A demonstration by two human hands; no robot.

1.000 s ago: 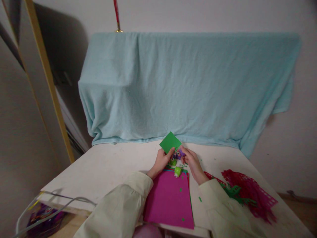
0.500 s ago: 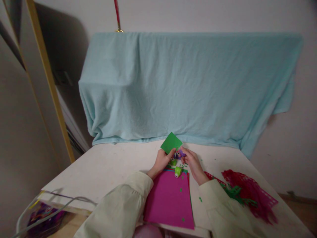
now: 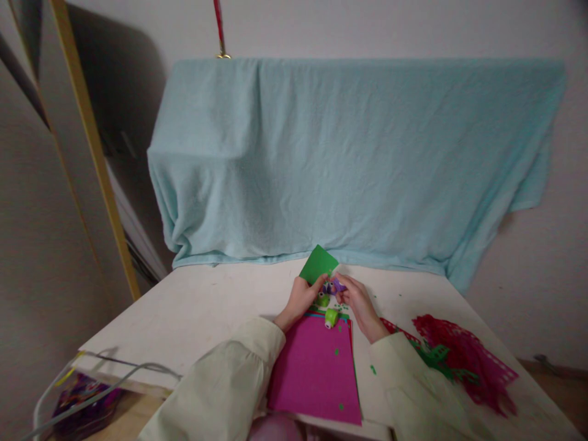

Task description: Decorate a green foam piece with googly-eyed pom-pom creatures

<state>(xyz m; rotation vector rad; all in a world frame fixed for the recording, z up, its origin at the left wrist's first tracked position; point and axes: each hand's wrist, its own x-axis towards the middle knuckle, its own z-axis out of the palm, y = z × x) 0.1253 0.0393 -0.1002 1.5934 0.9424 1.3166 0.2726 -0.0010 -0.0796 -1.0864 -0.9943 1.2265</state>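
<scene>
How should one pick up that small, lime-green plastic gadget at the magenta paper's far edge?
Probably pinch the small, lime-green plastic gadget by its left and right sides, from above: it looks compact and blocky, and lies uncovered at the far edge of the magenta paper.

A blue cloth [image 3: 358, 159] is hanging at twelve o'clock before the grey wall [image 3: 367, 29]; brown flooring [image 3: 567, 392] is showing at four o'clock.

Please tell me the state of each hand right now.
Left hand: closed, holding the green paper.
Right hand: fingers curled at a small purple item; whether it grips it cannot be told.
</scene>
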